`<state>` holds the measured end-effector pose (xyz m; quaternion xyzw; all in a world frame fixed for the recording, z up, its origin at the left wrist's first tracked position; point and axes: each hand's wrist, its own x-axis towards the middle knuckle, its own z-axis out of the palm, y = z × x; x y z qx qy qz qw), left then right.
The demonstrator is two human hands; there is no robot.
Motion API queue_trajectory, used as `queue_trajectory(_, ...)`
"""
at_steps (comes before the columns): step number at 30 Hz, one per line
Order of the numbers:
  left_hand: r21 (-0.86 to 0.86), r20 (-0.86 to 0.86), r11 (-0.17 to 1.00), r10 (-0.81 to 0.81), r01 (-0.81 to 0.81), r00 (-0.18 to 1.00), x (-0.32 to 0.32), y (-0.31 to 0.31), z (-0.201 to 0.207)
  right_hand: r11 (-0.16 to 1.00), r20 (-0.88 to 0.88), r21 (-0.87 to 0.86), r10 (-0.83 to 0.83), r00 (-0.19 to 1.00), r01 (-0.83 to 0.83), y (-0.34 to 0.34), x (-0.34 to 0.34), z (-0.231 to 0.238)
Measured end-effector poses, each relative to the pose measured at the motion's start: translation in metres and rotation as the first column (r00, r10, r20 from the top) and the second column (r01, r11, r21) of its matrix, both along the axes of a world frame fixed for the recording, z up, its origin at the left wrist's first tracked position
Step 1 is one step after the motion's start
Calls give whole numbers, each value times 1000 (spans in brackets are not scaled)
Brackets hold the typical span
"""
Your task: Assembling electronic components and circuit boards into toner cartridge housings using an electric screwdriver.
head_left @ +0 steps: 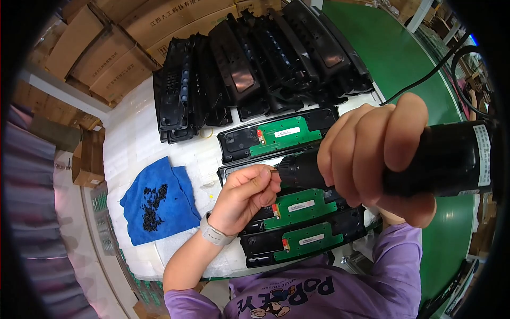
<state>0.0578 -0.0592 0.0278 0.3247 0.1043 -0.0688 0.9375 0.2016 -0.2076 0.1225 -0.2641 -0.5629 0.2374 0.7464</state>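
Note:
My right hand (366, 154) is wrapped round a black electric screwdriver (451, 159), held nearly level with its nose to the left. At that nose, my left hand (247, 189) pinches the screwdriver bit (274, 171) between thumb and fingers. Whether a screw is also between the fingertips cannot be seen. Beneath both hands lies a row of black plastic housings (255, 259), several with green circuit boards (287, 133) set in them. The hands and the tool partly cover the middle ones.
A blue cloth (178, 212) with a heap of small black screws (152, 207) lies left on the white padded table (133, 133). Black plastic covers (234, 64) stand stacked at the back. Cardboard boxes (117, 69) rise behind. A black cable (419, 82) crosses the green surface (393, 53) at right.

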Motion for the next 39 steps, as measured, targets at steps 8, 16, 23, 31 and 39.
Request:
queue_trajectory(8,228,-42,973,33,-22,999,0,2,11,997,-233,-18,-73,970,71,3,-1,-5)
queue_trajectory(16,773,27,603,278,-197,960,4,18,18,873,-24,-294,-413,910,389,21,29,-6)
queue_trajectory(23,735,26,601,440,-316,898,10,49,5,844,-25,-316,-464,885,434,35,42,-28)
queue_trajectory(31,809,56,531,357,-252,932,15,49,2,832,67,-372,-417,906,411,36,38,-31)
queue_trajectory(39,766,58,589,336,-258,940,16,53,-6,826,63,-406,-402,914,391,36,33,-32)
